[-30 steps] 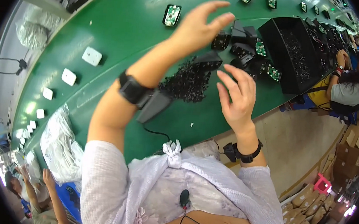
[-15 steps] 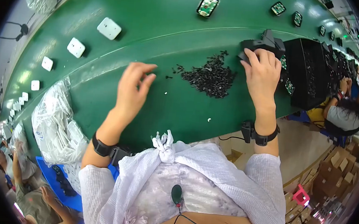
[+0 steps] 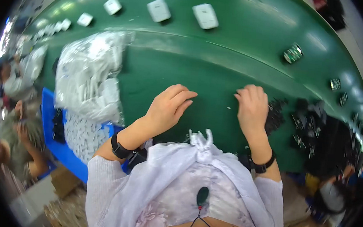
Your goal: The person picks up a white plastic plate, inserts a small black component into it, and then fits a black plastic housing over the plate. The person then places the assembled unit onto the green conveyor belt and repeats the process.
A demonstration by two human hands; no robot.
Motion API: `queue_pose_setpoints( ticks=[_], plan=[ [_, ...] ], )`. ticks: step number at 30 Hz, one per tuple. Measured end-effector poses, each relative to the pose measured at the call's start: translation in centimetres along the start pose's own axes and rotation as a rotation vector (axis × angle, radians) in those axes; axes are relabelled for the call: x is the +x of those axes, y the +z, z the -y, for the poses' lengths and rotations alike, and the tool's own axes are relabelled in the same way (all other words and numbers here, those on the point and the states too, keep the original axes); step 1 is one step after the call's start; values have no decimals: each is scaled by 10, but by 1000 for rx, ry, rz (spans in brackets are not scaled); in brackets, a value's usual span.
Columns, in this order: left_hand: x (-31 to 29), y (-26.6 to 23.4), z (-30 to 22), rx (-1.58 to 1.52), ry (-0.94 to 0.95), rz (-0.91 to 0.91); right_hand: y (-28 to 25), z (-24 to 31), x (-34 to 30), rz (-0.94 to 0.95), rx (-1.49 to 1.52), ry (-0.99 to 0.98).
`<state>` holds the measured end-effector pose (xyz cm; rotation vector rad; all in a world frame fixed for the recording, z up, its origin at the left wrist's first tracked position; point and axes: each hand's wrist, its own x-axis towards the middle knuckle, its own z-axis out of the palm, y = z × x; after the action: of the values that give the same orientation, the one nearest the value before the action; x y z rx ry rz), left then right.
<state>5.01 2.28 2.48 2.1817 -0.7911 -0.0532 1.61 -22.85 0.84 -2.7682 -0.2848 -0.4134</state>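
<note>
My left hand (image 3: 169, 107) hovers over the green tabletop (image 3: 210, 73). Its fingers lie side by side with the thumb apart, and nothing shows in it. My right hand (image 3: 251, 109), loosely bent and slightly blurred, holds nothing that I can see. Just right of it spreads a pile of small black parts (image 3: 277, 114), partly behind the hand. A tiny white piece (image 3: 229, 108) lies between the hands, close to the right one's fingertips. Beyond the pile stand dark pieces (image 3: 303, 107) and green circuit boards (image 3: 299, 140), blurred at this moment.
Along the far strip sit white rounded housings (image 3: 205, 16) and, farther right, a dark-edged circuit board (image 3: 293, 53). A clear bag of white parts (image 3: 91, 70) lies left, above a blue bin (image 3: 49, 124). A black box (image 3: 330, 144) stands right. Other people are at both sides.
The view has swung left. My right hand has come away from the black object and now hangs left of the pile. Both hands are closer together.
</note>
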Motion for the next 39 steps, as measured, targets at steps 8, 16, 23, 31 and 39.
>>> queue_pose_setpoints(
  ticks=[8, 16, 23, 31, 39],
  plan=[
    [-39, -100, 57, 580, -418, -515, -15, 6, 4, -119, 242, 11],
    [-56, -124, 161, 904, -601, -460, -15, 21, 17, -91, 422, -8],
    [-97, -85, 92, 750, -599, -410, -11, 33, 21, -46, 520, 17],
    [-65, -115, 149, 739, -653, -499, -3, 47, 25, 39, 569, 7],
    [-79, -101, 105, 478, -557, -648, 8, 38, 21, 86, 601, 59]
  ],
)
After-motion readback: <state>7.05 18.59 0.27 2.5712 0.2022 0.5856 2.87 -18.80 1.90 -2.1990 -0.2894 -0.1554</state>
